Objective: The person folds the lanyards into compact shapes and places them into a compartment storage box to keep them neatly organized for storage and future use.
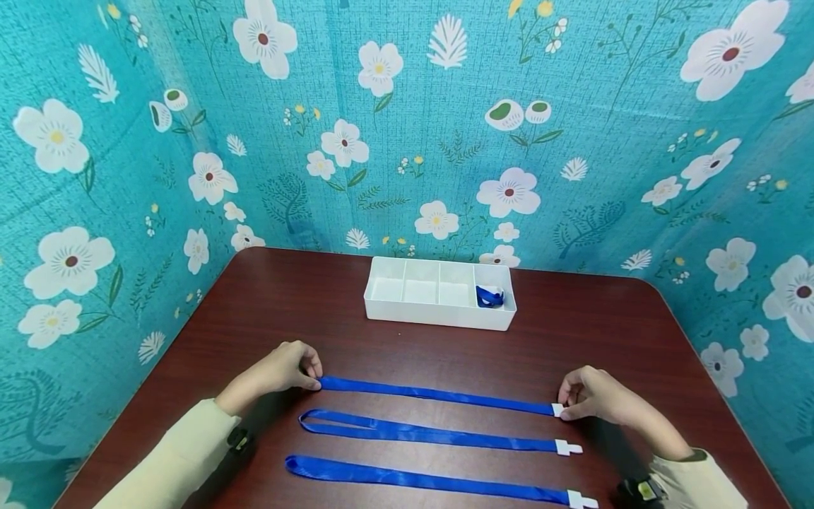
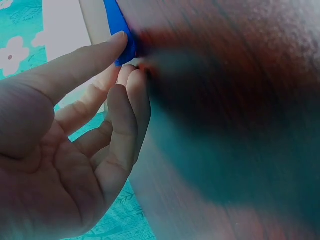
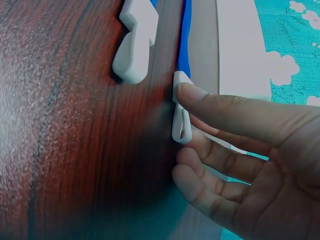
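Note:
A blue lanyard (image 1: 439, 396) lies stretched out between my two hands, the farthest of three. My left hand (image 1: 291, 367) pinches its looped left end between thumb and fingers; the left wrist view shows the thumb on the blue strap (image 2: 116, 20). At the other end my right hand (image 1: 600, 397) pinches the white plastic clip (image 3: 178, 117), with its thumb on the clip's upper part. Nearer to me, a second blue lanyard (image 1: 458, 435) has its loop spread open at the left. Nearest is a third blue lanyard (image 1: 426, 478), roughly parallel to the others.
Behind the lanyards stands a white four-slot box (image 1: 439, 314), with a folded blue strap (image 1: 489, 297) in its rightmost slot. The dark red wooden table (image 1: 318, 311) meets a teal flowered cloth (image 1: 407, 141) at the back and sides.

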Demonstrator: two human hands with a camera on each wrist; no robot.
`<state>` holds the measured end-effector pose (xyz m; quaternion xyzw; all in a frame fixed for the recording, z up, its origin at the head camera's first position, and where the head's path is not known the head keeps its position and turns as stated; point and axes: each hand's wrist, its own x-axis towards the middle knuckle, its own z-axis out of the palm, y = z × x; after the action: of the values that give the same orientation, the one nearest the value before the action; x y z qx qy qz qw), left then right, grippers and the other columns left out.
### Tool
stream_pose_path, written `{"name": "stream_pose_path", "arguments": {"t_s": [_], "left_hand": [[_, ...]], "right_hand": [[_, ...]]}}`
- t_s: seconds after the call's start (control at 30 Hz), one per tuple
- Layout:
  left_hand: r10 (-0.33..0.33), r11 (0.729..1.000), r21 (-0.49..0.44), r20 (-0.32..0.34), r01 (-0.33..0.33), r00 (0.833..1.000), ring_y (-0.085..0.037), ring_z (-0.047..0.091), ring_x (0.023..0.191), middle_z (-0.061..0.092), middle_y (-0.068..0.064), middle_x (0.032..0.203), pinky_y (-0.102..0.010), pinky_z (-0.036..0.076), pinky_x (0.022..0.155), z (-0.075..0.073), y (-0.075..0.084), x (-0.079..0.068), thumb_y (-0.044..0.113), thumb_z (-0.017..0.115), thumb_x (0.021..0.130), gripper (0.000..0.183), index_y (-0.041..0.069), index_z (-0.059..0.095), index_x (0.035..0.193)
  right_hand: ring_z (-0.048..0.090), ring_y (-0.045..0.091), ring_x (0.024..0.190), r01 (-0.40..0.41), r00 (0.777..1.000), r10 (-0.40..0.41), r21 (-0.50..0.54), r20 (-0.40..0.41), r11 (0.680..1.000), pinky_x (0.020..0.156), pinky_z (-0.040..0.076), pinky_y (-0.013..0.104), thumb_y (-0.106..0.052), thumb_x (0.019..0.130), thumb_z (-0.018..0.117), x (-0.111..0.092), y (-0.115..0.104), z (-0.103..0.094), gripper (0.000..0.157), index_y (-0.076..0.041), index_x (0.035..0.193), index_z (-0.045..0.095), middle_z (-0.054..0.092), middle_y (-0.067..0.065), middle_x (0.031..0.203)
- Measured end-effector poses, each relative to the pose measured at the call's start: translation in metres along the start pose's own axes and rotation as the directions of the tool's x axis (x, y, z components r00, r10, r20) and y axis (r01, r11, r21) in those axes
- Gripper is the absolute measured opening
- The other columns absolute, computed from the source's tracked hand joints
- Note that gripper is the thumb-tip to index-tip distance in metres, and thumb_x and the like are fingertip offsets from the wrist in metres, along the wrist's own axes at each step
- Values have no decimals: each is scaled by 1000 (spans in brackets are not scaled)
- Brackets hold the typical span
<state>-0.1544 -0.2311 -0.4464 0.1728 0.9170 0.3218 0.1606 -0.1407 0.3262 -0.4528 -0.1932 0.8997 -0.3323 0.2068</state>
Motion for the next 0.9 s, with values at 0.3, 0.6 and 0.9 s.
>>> {"name": "stream_pose_path", "arguments": {"t_s": [0.3,0.6,0.9], "left_hand": [[-12,1000,25,2,12,1000,-10,55,61,63,4,67,-27,49,55,0,1,1,5,81,83,15,10,70,75],[2,1000,19,-5,-2,1000,-12,57,61,64,5,69,-28,50,54,2,-2,2,2,81,81,16,10,70,74],[0,999,40,-20,0,1000,-8,54,62,65,7,67,-25,47,57,1,0,-3,9,80,85,14,11,73,73]], "right_hand": [[50,10,62,9,1000,-9,10,7,1000,51,41,24,-9,76,86,0,2,0,21,-6,83,66,56,-1,71],[50,11,62,11,1000,-12,41,19,999,51,41,23,-15,79,86,2,1,1,22,-6,86,67,56,0,73],[50,10,63,15,1000,-15,26,12,1000,52,42,24,-15,78,86,3,0,4,21,-8,83,67,56,-2,72]]}}
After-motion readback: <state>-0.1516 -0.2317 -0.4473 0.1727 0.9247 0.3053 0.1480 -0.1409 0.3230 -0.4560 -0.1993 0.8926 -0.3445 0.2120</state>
